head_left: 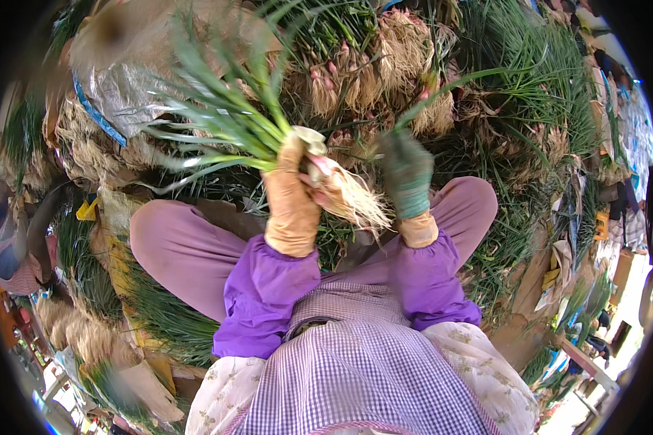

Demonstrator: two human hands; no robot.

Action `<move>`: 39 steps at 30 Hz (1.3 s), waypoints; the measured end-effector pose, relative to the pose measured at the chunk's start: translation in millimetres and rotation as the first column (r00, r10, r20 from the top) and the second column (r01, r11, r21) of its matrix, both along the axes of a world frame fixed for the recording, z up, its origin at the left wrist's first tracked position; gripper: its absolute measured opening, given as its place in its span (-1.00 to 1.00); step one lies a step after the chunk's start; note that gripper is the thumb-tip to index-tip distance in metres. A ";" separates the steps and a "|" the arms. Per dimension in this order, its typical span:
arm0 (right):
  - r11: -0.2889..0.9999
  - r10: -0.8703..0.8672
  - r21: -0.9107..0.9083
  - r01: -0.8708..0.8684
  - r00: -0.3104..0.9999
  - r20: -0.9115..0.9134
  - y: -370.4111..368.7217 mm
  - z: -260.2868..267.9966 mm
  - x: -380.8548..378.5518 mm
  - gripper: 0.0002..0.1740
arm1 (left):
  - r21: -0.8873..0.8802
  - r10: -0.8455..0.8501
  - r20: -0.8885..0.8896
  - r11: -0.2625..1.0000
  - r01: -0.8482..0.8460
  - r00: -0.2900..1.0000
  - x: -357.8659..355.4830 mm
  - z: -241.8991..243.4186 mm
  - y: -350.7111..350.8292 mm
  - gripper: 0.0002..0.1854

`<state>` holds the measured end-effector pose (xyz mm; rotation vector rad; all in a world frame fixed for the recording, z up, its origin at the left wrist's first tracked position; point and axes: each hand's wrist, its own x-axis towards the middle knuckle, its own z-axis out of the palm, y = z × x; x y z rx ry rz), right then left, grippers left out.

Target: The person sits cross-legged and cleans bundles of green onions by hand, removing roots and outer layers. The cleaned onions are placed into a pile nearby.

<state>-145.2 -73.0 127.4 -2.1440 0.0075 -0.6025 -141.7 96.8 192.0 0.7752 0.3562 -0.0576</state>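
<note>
My left hand [292, 190], in a tan rubber glove, grips a bunch of green onions [250, 130] just above the bulbs. Its leaves fan out to the upper left, and its pale roots [353, 198] point down to the right. A whitish band or peeled skin, which I cannot tell, lies around the stems by my thumb. My right hand [408, 174], in a dark green knitted glove, is blurred and closed around one green onion stalk [457, 84] that extends to the upper right. The two hands are apart, above my crossed legs.
Rooted green onions [402, 49] are heaped ahead, with long leaves [549, 70] to the right. A plastic sack [119, 95] lies at the upper left. Loose leaves [500, 272] cover the ground beside my right knee. More bundles [168, 315] lie at the lower left. Another person [22, 266] is at the far left.
</note>
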 end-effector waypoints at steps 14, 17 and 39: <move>0.942 0.316 0.287 -0.172 0.740 -0.594 -38.7 9.6 218.7 -0.67 | -0.208 -0.299 0.099 0.926 0.313 0.949 49.4 -74.2 41.7 -0.66; 0.720 0.503 0.692 -0.041 0.719 -0.480 -53.5 24.4 146.0 -0.60 | -0.344 -0.355 0.170 0.853 0.393 0.919 36.2 -82.7 27.2 -0.60; 0.892 0.215 -0.422 -0.159 0.973 0.087 52.1 -8.9 59.2 -0.77 | -0.290 -0.270 -0.176 0.933 0.212 0.947 -14.0 -61.7 21.3 -0.58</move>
